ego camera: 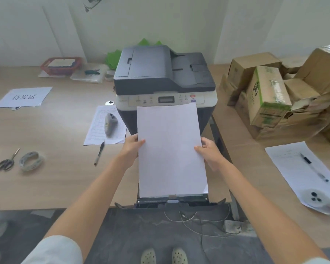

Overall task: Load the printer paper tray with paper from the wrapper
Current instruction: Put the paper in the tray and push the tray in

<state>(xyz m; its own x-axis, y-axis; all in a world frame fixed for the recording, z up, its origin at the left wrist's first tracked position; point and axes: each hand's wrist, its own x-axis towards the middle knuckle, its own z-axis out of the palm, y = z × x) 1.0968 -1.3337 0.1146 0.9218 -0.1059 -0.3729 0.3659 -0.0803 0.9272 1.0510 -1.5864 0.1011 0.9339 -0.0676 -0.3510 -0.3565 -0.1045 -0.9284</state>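
Over the open tray [171, 201] (mostly hidden), left hand [131, 147] and right hand [211, 151] pinch the paper [170, 149] by its edges

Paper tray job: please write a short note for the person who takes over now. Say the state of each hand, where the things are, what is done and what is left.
Left hand: grips the left edge of the paper.
Right hand: grips the right edge.
The paper is held over the tray, which is pulled out from the printer.
Done: tray open, paper in hand. No wrapper is in view.
Left: lower the paper into the tray, square it, push the tray shut.
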